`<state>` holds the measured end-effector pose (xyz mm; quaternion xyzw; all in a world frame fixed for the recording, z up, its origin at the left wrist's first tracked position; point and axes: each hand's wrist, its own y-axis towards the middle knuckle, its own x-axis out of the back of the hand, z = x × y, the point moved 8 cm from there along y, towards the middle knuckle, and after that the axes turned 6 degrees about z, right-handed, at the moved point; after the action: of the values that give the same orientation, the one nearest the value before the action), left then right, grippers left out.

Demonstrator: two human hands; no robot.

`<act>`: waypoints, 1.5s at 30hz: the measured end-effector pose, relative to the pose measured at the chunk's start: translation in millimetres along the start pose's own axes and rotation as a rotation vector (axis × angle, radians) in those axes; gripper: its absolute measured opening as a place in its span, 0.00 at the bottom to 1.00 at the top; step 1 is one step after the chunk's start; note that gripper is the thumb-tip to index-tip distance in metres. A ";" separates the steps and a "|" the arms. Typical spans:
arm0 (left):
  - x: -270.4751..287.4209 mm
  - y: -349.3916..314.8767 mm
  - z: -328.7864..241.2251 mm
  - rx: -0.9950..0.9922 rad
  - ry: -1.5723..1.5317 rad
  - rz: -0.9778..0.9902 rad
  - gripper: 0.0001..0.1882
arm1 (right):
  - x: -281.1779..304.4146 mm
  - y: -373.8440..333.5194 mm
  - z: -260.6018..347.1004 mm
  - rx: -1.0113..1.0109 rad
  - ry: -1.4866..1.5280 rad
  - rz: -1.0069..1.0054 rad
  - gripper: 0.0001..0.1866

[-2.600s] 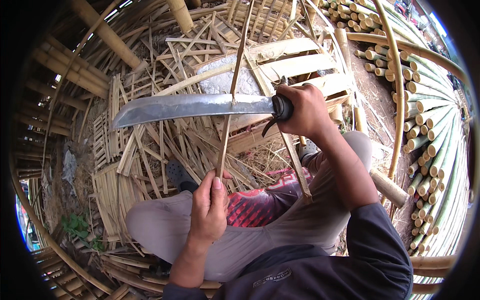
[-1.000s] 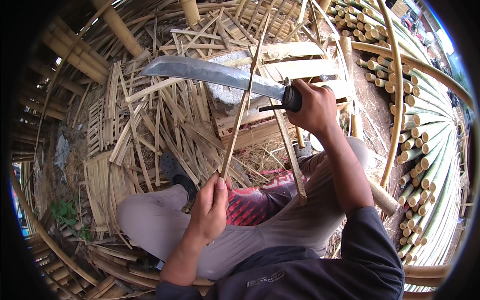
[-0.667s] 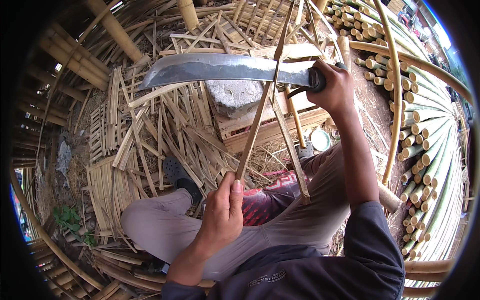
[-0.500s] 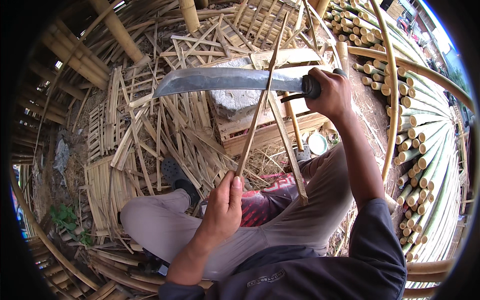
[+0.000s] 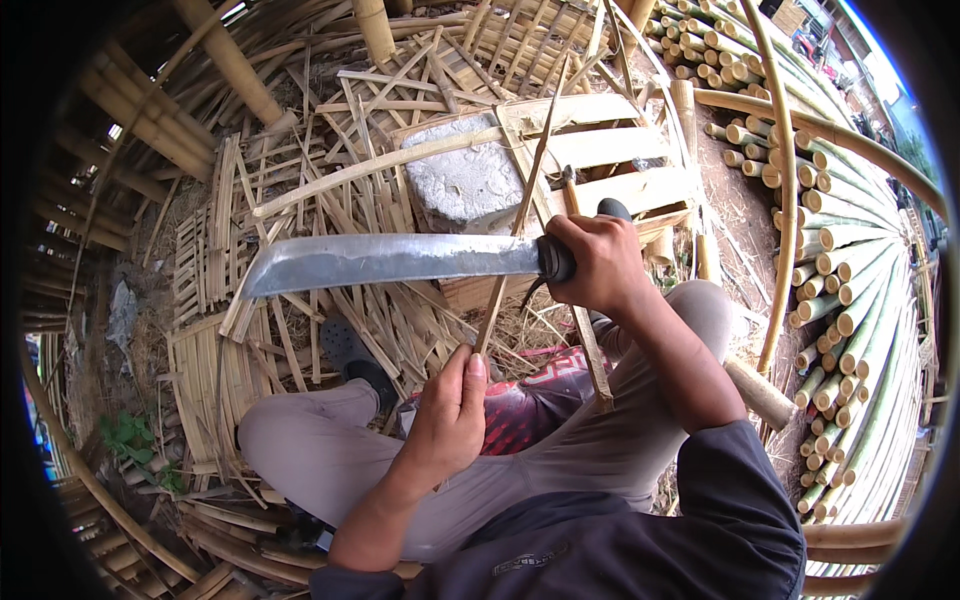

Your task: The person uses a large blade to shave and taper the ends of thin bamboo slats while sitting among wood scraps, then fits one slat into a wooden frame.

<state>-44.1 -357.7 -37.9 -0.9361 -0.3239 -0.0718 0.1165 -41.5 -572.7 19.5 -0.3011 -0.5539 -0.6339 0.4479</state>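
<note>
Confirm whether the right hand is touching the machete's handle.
Touching. The head view shows the right hand closed around the black handle, both ends showing.

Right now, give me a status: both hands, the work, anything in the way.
Left hand closed around bamboo strip. Right hand holding machete across it. Possible snags: concrete block beyond machete, second strip below right hand.

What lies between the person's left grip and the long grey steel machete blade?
In the head view, the lower stretch of a thin brown bamboo strip runs from the left grip up to the machete blade; loose pale bamboo strips show behind.
</note>
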 end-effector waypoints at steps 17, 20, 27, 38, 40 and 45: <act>-4.8 -4.4 -35.0 -0.086 0.141 0.018 0.14 | 39.6 10.5 -75.8 -0.249 -0.165 -0.194 0.13; -5.5 -2.8 -39.6 -0.103 0.164 0.003 0.14 | 40.8 13.7 -80.0 -0.262 -0.139 -0.221 0.10; 4.8 -6.0 -39.1 -0.106 0.140 -0.043 0.14 | 25.1 26.0 -85.3 -0.344 -0.175 -0.115 0.12; 56.7 -28.3 7.2 -0.001 -0.214 -0.123 0.13 | 125.6 0.0 -179.6 -0.597 -0.160 -0.409 0.14; 58.1 -29.0 -2.6 -0.012 -0.186 -0.141 0.13 | 122.2 5.8 -165.8 -0.575 -0.158 -0.395 0.13; 65.0 -30.5 -13.1 -0.037 -0.057 -0.190 0.12 | 117.0 -0.5 -145.9 -0.465 -0.048 -0.482 0.10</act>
<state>-13.2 -299.5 -6.4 -0.9048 -0.4131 -0.0619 0.0825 -74.0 -742.0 92.0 -0.2703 -0.4601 -0.8238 0.1913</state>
